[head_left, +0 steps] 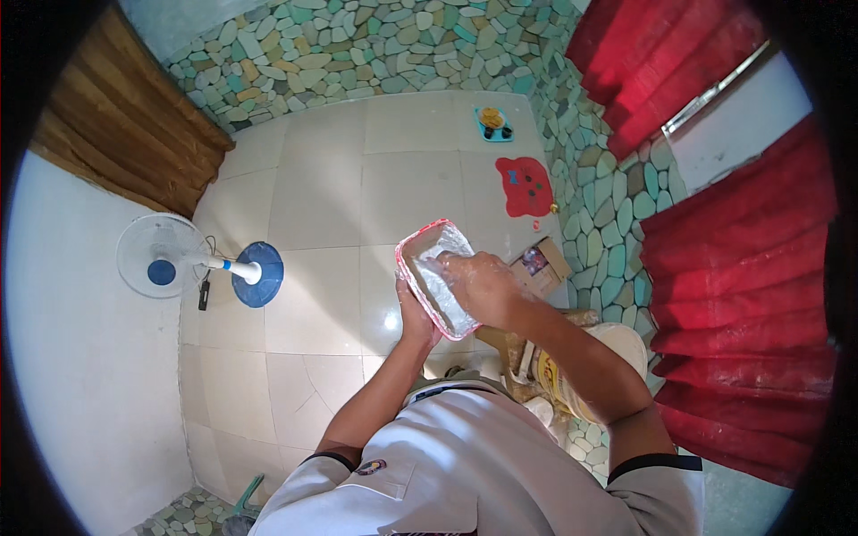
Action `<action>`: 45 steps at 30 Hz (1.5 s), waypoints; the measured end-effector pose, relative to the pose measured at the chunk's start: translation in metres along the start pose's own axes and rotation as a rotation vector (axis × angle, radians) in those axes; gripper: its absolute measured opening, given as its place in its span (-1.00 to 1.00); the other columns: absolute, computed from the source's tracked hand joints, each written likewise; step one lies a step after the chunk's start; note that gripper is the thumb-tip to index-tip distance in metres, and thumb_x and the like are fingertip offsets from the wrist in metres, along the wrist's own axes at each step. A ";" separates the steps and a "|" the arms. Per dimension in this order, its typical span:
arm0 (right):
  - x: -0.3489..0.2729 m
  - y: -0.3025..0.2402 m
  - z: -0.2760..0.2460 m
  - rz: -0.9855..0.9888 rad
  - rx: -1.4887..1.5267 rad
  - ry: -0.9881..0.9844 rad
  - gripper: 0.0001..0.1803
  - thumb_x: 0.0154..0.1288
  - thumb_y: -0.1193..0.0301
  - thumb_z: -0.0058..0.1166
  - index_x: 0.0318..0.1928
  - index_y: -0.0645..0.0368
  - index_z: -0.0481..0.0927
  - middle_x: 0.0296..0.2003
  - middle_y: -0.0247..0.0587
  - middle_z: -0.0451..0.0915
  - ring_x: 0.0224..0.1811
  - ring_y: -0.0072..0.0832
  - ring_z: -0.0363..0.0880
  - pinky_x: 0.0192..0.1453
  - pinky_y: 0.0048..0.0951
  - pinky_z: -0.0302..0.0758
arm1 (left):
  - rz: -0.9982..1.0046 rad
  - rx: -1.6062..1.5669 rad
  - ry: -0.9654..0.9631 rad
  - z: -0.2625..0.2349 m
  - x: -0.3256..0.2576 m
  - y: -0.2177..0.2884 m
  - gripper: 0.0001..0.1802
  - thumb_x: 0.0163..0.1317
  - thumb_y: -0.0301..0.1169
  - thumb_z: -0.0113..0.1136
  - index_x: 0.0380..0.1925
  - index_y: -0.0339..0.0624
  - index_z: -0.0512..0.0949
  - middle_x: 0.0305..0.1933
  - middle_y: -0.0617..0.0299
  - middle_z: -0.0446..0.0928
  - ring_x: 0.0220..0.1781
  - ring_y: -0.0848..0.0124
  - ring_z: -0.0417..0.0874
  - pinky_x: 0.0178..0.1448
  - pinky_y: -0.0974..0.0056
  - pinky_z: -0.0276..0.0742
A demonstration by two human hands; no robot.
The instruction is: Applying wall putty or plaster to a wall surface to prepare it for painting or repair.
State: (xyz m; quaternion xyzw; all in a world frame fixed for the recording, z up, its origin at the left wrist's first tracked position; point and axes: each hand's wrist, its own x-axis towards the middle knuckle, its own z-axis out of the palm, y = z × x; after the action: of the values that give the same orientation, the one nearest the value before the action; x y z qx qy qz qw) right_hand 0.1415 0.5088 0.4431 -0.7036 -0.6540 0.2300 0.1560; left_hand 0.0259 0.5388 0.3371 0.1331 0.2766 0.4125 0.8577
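A rectangular tub (403, 255) with a red-and-white rim is held tilted in front of my body. White material (434, 284), powder or paste, coats its inside; I cannot tell which. My left hand (416, 313) is closed around the tub's near left side, supporting it. Over the tub's right edge reaches my right hand (485, 288), its fingers curled down into the white material. Whitish smears show on that hand's back. The right fingertips are partly hidden, so what they grip cannot be made out.
A white-and-blue standing fan (257, 274) is on the tiled floor at left. At right are an open cardboard box (542, 268), a large pale bucket (617, 357), a red mat (525, 188) and a blue tray (493, 125). Red curtains (733, 322) hang beyond.
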 end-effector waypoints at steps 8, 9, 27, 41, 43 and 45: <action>0.073 -0.078 0.013 -0.482 0.088 0.196 -0.77 0.22 0.42 -0.04 -0.14 0.22 0.55 -0.39 0.03 0.63 -0.38 -0.05 0.62 -0.23 -0.04 0.51 | 0.060 -0.051 0.013 -0.045 0.033 0.105 -0.39 0.37 0.12 -0.43 0.01 -0.11 0.40 -0.03 0.13 0.52 0.00 0.26 0.57 0.12 0.13 0.51; 0.089 -0.088 0.019 -0.497 0.093 0.195 -0.77 0.22 0.42 -0.04 -0.14 0.22 0.55 -0.39 0.03 0.63 -0.38 -0.05 0.62 -0.23 -0.04 0.51 | 0.083 -0.055 0.010 -0.052 0.038 0.117 -0.40 0.37 0.11 -0.42 0.01 -0.10 0.41 -0.03 0.14 0.52 0.01 0.25 0.57 0.12 0.12 0.51; 0.334 -0.102 0.013 -0.387 -0.142 0.051 -0.76 0.12 0.54 -0.04 -0.16 0.31 0.53 -0.57 0.13 0.54 -0.48 0.00 0.59 -0.35 -0.05 0.51 | 0.271 -0.168 0.084 -0.061 0.193 0.248 -0.35 0.36 0.15 -0.42 0.19 -0.02 0.34 0.15 0.21 0.46 0.17 0.23 0.50 0.27 0.09 0.40; 0.581 -0.099 -0.010 -0.671 0.186 -0.053 -0.86 0.15 0.51 -0.04 -0.26 0.24 0.52 -0.47 0.14 0.54 -0.42 0.09 0.53 -0.33 -0.02 0.46 | 0.354 -0.219 0.078 -0.037 0.386 0.376 -0.37 0.37 0.12 -0.39 0.15 -0.11 0.33 0.10 0.13 0.47 0.12 0.23 0.52 0.23 0.12 0.44; 0.612 -0.114 -0.028 -0.639 0.155 -0.123 -0.86 0.17 0.51 -0.05 -0.27 0.26 0.52 -0.51 0.10 0.54 -0.45 0.06 0.54 -0.36 -0.04 0.45 | 0.400 -0.252 0.131 -0.037 0.412 0.402 -0.38 0.37 0.11 -0.39 0.14 -0.11 0.34 0.09 0.14 0.47 0.12 0.24 0.52 0.21 0.11 0.44; 0.648 -0.130 -0.037 -0.608 -0.017 -0.090 -0.87 0.18 0.51 -0.06 -0.26 0.26 0.51 -0.56 0.07 0.52 -0.47 0.05 0.54 -0.37 -0.06 0.45 | 0.481 -0.313 0.106 -0.044 0.441 0.432 -0.44 0.37 0.10 -0.34 0.05 -0.04 0.41 0.01 0.15 0.51 0.04 0.20 0.56 0.16 0.04 0.49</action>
State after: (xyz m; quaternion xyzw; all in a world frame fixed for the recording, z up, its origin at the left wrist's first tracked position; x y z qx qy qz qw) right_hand 0.0758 1.1674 0.4648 -0.4660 -0.8427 0.1982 0.1829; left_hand -0.0507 1.1528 0.3378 0.0392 0.2146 0.6481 0.7296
